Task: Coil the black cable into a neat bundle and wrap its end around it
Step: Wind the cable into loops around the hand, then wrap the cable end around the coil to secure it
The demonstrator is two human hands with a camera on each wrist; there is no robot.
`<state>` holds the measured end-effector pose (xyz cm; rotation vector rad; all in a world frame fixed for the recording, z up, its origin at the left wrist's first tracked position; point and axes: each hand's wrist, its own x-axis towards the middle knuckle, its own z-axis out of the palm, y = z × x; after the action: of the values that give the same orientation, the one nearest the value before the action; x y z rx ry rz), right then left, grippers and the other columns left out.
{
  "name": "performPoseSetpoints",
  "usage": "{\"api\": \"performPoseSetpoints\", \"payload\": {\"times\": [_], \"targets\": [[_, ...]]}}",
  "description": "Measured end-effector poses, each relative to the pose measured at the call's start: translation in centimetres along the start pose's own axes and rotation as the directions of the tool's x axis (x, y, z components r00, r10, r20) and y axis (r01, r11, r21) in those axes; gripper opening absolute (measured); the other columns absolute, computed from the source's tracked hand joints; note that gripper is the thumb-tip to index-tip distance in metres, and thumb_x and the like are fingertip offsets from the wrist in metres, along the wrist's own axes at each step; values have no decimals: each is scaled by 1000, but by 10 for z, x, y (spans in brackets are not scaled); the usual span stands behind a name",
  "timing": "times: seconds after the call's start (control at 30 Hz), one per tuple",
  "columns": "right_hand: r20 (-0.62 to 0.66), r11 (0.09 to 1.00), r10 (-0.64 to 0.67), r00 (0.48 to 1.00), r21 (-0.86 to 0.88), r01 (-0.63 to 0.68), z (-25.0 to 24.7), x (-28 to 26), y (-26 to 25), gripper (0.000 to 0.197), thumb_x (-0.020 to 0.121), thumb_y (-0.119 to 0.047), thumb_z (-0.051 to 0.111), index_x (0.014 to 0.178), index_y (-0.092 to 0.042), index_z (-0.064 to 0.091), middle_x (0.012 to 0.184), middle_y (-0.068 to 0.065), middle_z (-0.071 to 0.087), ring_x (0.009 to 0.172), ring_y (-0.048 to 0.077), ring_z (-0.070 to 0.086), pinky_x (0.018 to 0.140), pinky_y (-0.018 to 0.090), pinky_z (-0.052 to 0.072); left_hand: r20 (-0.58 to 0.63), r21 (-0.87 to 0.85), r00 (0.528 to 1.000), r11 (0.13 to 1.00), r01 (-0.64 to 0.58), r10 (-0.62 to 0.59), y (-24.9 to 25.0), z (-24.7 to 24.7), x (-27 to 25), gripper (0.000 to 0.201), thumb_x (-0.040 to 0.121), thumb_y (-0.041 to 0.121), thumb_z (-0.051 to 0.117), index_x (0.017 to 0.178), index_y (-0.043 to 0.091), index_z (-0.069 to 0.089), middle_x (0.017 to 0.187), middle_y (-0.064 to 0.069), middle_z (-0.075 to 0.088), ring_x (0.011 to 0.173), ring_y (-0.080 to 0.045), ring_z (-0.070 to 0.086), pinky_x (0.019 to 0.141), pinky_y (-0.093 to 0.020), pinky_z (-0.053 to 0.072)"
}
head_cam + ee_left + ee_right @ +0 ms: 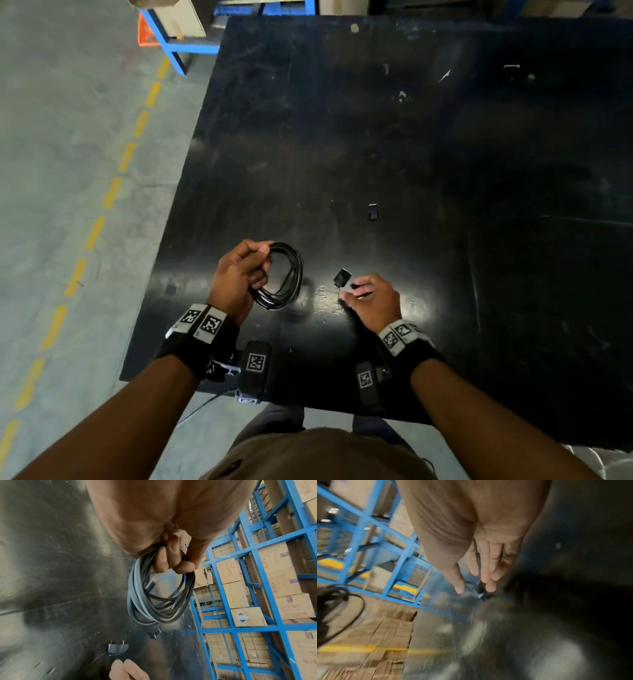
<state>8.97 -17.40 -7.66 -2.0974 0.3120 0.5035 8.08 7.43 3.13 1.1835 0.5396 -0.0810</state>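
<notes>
1. Left hand (239, 274) grips the coiled black cable (284, 277), fingers curled through the loops at one side; the coil hangs clear above the table (445, 154), near its front edge and toward the front-left corner.
2. Right hand (371, 298) has its fingers nearly straight and close together, with the cable's plug end (342, 277) at the fingertips. Right wrist view is blurred; cannot tell whether the plug is truly pinched or only touched.
3. Judgement: coiling looks complete; wrapping the end is the step in hand.
4. To do it well: secure the plug between thumb and forefinger first, keep the left grip firm so the loops stay stacked, then pass the free end around the coil's middle under light tension.
5. Risk: slack turns let the loops splay. A small black piece (374, 211) lies farther back on the table.
</notes>
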Motion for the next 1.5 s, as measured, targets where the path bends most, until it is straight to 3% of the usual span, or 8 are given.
{"api": "performPoseSetpoints", "payload": {"times": [0.2,0.3,0.47,0.73,0.9,1.1,1.3,1.5], "targets": [[-101,989,79,992,136,-65,32,13,-4,14,82,-19,82,84,-27,71,83,-1,79,74,22,78,80,41,65,36,-5,999,1000,17,-16,-2,6,-9,13,100,-2,49,95,2,60,57,-1,51,38,-2,30,39,-14,24],[-170,988,61,983,153,-35,27,13,-7,23,85,-8,77,73,-25,69,74,-5,75,61,9,75,69,28,65,65,23,998,1000,-5,3,0,12,-10,12,100,-2,49,97,2,60,58,-1,52,39,-2,30,39,-14,24],[-178,987,24,984,159,4,14,6,-6,17,80,-4,76,87,-18,68,80,-1,78,72,20,79,78,41,66,70,32,997,999,-43,41,6,19,-12,18,100,-2,49,89,7,59,59,-1,53,39,-2,32,40,-14,27],[-80,987,95,992,136,-84,31,12,-4,29,74,-27,88,92,-24,66,77,-6,75,76,22,78,82,39,64,102,-30,991,996,-80,83,5,21,-18,10,92,4,57,85,10,56,61,-4,53,38,-2,30,39,-15,27],[-120,970,118,986,224,-88,46,15,-18,11,87,-10,78,84,-16,69,90,9,81,55,12,73,55,12,56,107,-19,988,994,-105,107,7,21,-25,10,90,6,59,82,10,54,61,-5,52,38,-3,30,40,-16,24],[-131,852,-95,987,501,149,12,-16,-54,17,93,0,71,88,-13,63,91,20,79,74,26,82,73,39,65,94,90,977,976,-198,189,15,19,-26,14,93,9,60,81,16,56,65,-4,52,49,-7,38,46,-18,29],[-100,680,-361,927,652,335,-51,-77,-112,9,94,8,64,96,0,61,95,17,80,85,30,81,74,27,64,60,147,955,944,-297,291,24,31,-24,20,99,3,59,83,14,55,63,0,55,53,-5,48,49,-16,35],[-33,672,-470,882,634,382,-52,-102,-134,10,96,7,63,94,-4,61,95,14,81,87,27,81,75,29,64,78,183,929,911,-370,362,36,54,-28,15,100,0,58,87,7,56,62,4,59,55,-6,50,52,-18,38]]}}
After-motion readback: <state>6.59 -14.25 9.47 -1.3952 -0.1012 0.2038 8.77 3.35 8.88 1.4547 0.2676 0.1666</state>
